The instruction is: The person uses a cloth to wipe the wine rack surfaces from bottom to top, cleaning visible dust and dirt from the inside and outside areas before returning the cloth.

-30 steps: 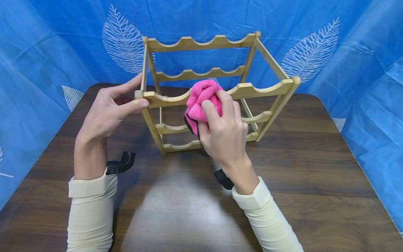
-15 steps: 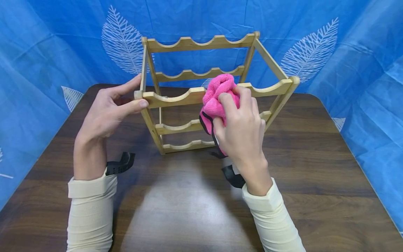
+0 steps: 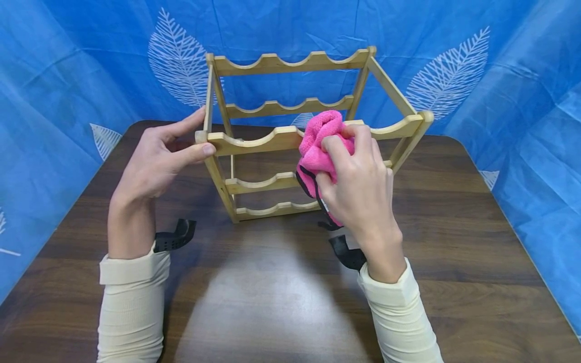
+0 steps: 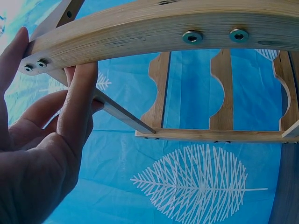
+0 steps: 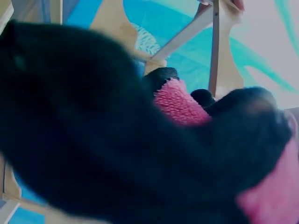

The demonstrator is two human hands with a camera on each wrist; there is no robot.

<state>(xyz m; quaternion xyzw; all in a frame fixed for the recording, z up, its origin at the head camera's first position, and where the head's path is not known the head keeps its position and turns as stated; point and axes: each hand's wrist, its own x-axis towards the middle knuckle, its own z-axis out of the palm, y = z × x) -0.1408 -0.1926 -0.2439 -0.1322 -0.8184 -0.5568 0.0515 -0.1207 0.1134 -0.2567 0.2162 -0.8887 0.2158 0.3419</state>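
Observation:
A light wooden wine rack (image 3: 254, 143) with scalloped rails stands upright on the table. My left hand (image 3: 154, 156) grips its upper front left corner, thumb on the front and fingers behind. In the left wrist view, the fingers (image 4: 79, 109) lie around the bolted wooden post (image 4: 140, 39). A crumpled pink cloth (image 3: 317, 151) with black edging is bunched in my right hand (image 3: 360, 186), against the front top rail right of its middle. That hand and cloth hide part of the rails. A dark blurred shape covers much of the right wrist view, with pink cloth (image 5: 182, 102) showing past it.
The dark brown wooden table (image 3: 454, 242) spreads in front and to both sides of the rack. Behind it hangs a blue curtain (image 3: 290, 25) with white leaf prints. A black strap (image 3: 174, 236) sits at my left wrist, another black strap (image 3: 347, 252) at my right.
My right hand has moved right along the front top rail with the pink cloth, quickly at first and then only slightly. The left hand and the wine rack have stayed in place.

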